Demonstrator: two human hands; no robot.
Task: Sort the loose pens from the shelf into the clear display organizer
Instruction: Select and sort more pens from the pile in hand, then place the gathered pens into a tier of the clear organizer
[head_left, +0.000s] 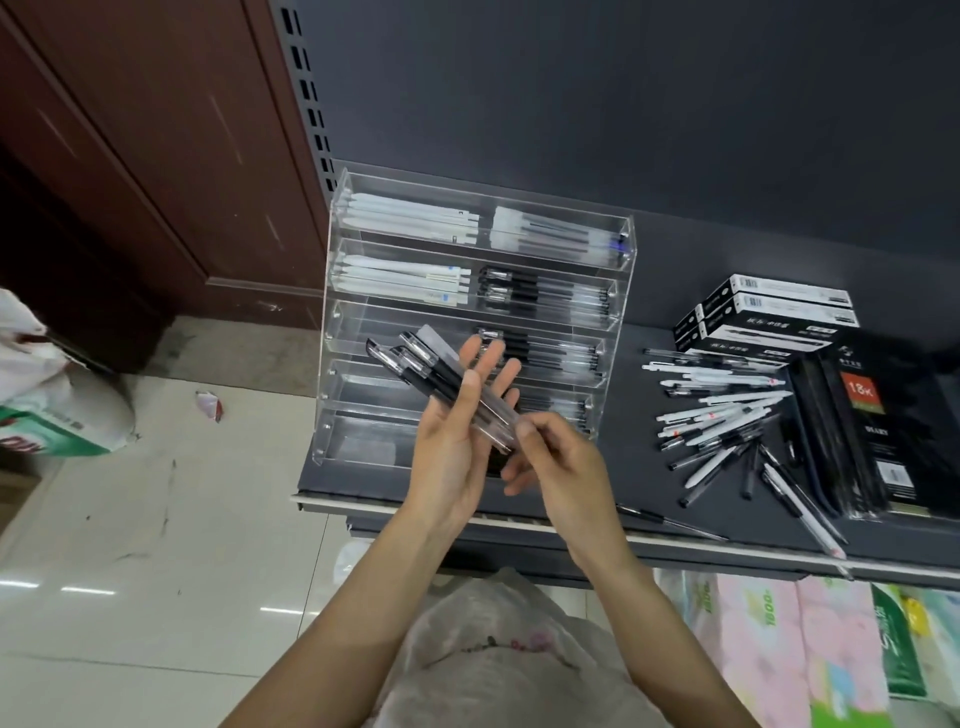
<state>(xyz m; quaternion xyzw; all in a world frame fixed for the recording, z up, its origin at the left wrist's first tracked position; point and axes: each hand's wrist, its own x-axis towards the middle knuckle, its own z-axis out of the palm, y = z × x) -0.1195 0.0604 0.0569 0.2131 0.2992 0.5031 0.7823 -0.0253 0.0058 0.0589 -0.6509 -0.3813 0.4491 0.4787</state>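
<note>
A clear tiered display organizer stands at the left end of the dark shelf; its upper tiers hold white pens on the left and clear black-capped pens on the right. My left hand holds a bundle of several clear black-capped pens across its palm, thumb pressed over them, in front of the organizer's lower tiers. My right hand pinches the lower end of that bundle. A loose pile of white and clear pens lies on the shelf to the right.
Black-and-white pen boxes and black diary notebooks sit right of the pile. One black pen lies at the shelf's front edge. Tissue packs fill the lower shelf. Bags rest on the tiled floor at the left.
</note>
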